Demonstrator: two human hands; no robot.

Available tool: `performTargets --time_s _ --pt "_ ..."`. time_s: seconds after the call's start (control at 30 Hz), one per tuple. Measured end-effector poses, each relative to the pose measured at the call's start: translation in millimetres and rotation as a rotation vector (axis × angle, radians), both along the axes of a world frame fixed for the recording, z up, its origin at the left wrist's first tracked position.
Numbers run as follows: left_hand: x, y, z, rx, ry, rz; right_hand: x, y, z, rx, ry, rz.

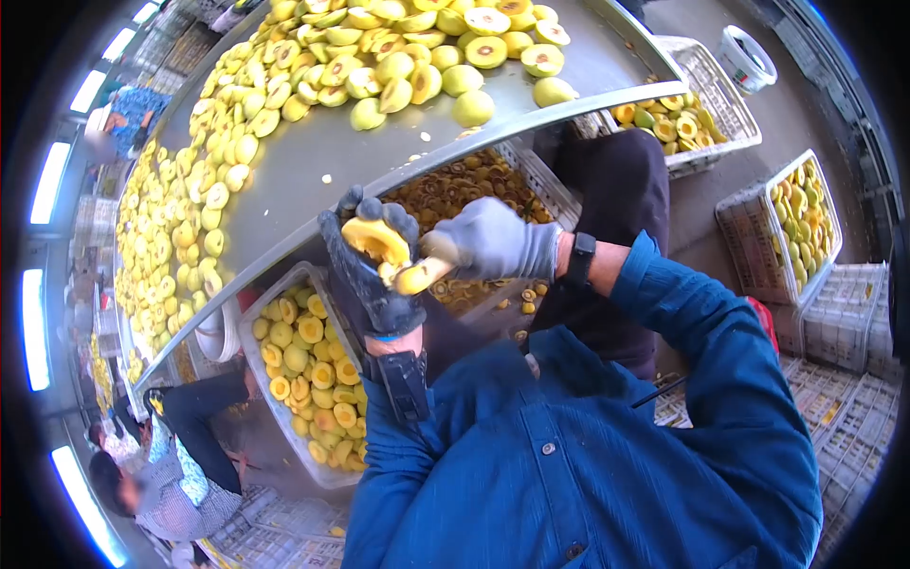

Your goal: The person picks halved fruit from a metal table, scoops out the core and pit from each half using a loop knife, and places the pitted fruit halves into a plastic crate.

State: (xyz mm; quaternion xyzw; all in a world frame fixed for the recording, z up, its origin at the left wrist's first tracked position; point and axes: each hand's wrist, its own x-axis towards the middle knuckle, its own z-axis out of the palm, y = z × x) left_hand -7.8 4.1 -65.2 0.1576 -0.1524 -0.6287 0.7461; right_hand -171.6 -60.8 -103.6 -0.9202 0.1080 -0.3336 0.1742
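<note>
Metal bench (294,194): many unhollowed peach halves (486,52) remain; left hand (365,296) grasps 1 hollowed half (381,237), right hand (498,239) clenches apparent tool (439,269).

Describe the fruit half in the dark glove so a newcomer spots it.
Find the big metal table. By its near edge, a dark-gloved left hand cups the fruit half. Unlike the halves heaped there, it lies in a palm, hollow orange inside showing.

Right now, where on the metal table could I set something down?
The strip of table between its near edge and the fruit is mostly bare, broadest beyond the left hand; a few scraps lie there. The far side is crowded.
</note>
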Motion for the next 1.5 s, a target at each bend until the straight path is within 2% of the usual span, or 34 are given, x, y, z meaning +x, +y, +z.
performTargets --time_s 0.07,0.1,0.13,0.2,0.23,0.33,0.4,0.43,0.5,0.53,0.57,0.63,0.7,0.77,0.8,0.87,0.93,0.97,1.0,1.03,1.1,1.23,1.33,1.37,1.47,1.5 --pt "16 -7 -16 0.105 -0.204 0.251 -6 -19 -26 -0.012 0.069 -0.051" --pt "25 -6 -18 0.166 -0.271 0.356 -12 -26 -45 0.050 0.443 -0.187" --pt "26 -5 -14 0.159 -0.278 0.349 -20 -33 -59 0.111 0.816 -0.334" --pt "29 2 -3 0.151 -0.300 0.354 -36 -34 -67 0.176 0.928 -0.395" --pt "34 5 -6 0.100 -0.309 0.319 -31 -31 -59 0.196 0.827 -0.397" --pt "38 16 -15 0.072 -0.064 0.277 -25 -12 -27 0.323 0.570 -0.387" --pt "43 31 -21 0.112 -0.593 0.378 -22 -2 -29 0.406 0.333 -0.358" --pt "49 40 -26 0.113 -0.817 0.425 -22 5 -28 0.460 0.367 -0.366" --pt "59 65 -37 0.120 -0.582 0.424 -28 18 -33 0.535 0.464 -0.379" --pt "71 78 -56 0.088 -0.167 0.399 -31 24 -38 0.548 0.526 -0.387" --pt "80 95 -63 0.121 -0.062 0.422 -34 28 -40 0.610 0.526 -0.345" --pt "92 134 -77 0.260 -0.469 0.621 -40 33 -42 0.736 0.537 -0.284" --pt "102 181 -86 0.369 -0.293 0.698 -42 37 -43 0.829 0.517 -0.285" --pt "119 231 -98 0.457 -0.297 0.839 -39 36 -41 0.875 0.553 -0.312" --pt "134 263 -123 0.641 -0.877 0.918 -37 34 -42 0.847 0.571 -0.304" --pt "151 316 -126 0.763 -1.466 0.957 -36 33 -48 0.795 0.612 -0.294" --pt "145 332 -112 0.894 -0.999 0.933 -29 36 -49 0.816 0.595 -0.266" --pt "139 337 -110 0.992 -1.051 0.891 -26 38 -48 0.828 0.584 -0.256" --pt "138 351 -133 1.089 -1.393 0.795 -23 39 -48 0.801 0.630 -0.262" --pt "130 365 -161 1.076 -1.601 0.640 -20 40 -47 0.775 0.672 -0.265" --pt "121 390 -193 0.931 -2.091 0.321 -17 39 -50 0.711 0.709 -0.251" --pt "136 396 -174 1.045 -2.080 0.174 -24 40 -49 0.656 0.711 -0.257" --pt "153 367 -169 1.057 -2.168 0.629 -21 40 -57 0.642 0.663 -0.257" --pt "158 356 -171 1.076 -2.215 0.676 -26 41 -59 0.632 0.659 -0.252" --pt "166 329 -201 1.102 -2.291 0.714 -15 52 -47 0.789 0.745 -0.306" --pt "164 332 -225 1.192 -2.347 0.550 -21 51 -56 0.637 0.797 -0.277"
